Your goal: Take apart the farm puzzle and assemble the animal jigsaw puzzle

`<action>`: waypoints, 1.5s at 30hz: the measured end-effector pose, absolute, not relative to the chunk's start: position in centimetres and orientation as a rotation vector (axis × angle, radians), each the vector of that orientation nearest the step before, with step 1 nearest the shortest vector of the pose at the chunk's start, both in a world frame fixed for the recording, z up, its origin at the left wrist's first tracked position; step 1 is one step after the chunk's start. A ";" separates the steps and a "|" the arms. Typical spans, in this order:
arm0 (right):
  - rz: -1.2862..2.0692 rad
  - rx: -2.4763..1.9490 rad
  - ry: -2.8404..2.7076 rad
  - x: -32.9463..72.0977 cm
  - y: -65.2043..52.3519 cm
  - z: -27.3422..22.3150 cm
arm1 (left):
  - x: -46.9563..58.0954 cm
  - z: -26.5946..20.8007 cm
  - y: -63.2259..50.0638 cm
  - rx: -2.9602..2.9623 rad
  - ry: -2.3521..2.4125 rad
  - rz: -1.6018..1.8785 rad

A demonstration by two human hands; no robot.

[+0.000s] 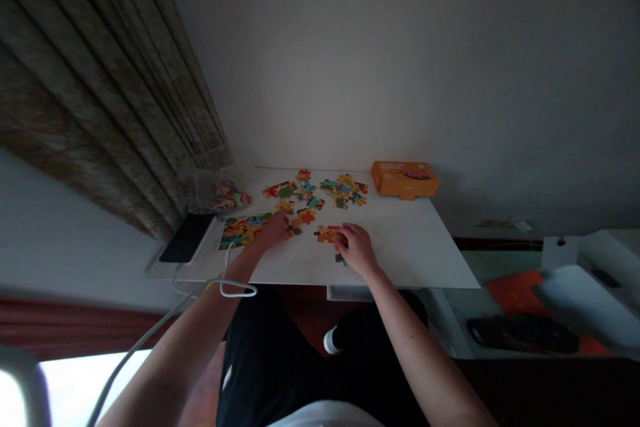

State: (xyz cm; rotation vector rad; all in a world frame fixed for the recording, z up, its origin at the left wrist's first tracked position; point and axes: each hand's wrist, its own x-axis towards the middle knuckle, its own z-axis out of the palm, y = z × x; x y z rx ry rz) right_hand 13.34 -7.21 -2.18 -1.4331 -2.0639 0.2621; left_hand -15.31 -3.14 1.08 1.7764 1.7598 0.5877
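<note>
My left hand (pixel 273 231) reaches with fingers stretched out over loose jigsaw puzzle pieces (pixel 306 215) at the middle of the table. Its fingertips are close to or touching some of them; I see nothing clearly held. Beside it lies a colourful picture sheet (pixel 238 231), partly covered by this hand. My right hand (pixel 358 248) is closed, thumb and fingers bent down on a puzzle piece at the edge of a small joined group (pixel 327 234). Its fingers partly hide that group. Farther back are a cluster of pieces (pixel 345 189) and more scattered pieces (pixel 280 190).
An orange puzzle box (pixel 406 180) stands at the back right of the white table (pixel 400 247). At the left are a phone (pixel 187 238) and a clear plastic bag (pixel 215 192) with pieces inside. A pale cable (pixel 165 321) crosses over my left forearm. A curtain (pixel 115 73) hangs at the left.
</note>
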 end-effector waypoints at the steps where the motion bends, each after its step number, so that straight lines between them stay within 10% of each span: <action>1: 0.243 -1.470 -2.047 12.7 -7.8 -2.0 | -15.3 1.0 -3.3 1.724 1.737 0.653; 13: 0.291 -1.525 -2.102 9.3 -10.7 -2.0 | -15.3 1.9 -2.7 1.281 1.215 0.791; 45: 0.278 -1.477 -2.120 9.4 -10.8 -2.2 | -11.3 -0.9 -10.2 2.617 1.300 0.555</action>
